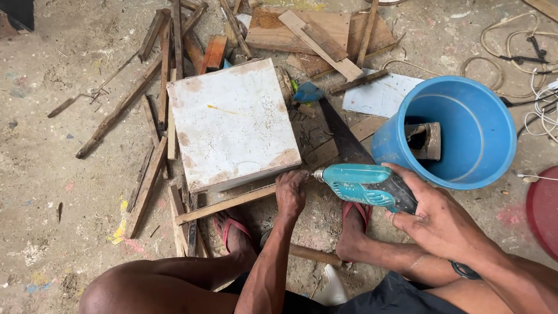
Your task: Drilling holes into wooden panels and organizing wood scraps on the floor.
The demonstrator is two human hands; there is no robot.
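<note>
My right hand (433,218) grips a teal and black power drill (363,185), which points left. Its metal tip meets my left hand (290,192), whose fingers pinch at the drill's nose, right by the near corner of a white square board (232,125). A thin wooden strip (226,204) runs under that corner. What the left fingers hold is too small to see. My feet in red flip-flops (232,229) rest on the ground on either side of the work.
A blue plastic bucket (459,131) with wood blocks inside stands to the right. A handsaw (340,131) lies behind the drill. Scattered wood strips and boards cover the ground behind and left. Cables lie at the top right, a red round object (543,212) at the right edge.
</note>
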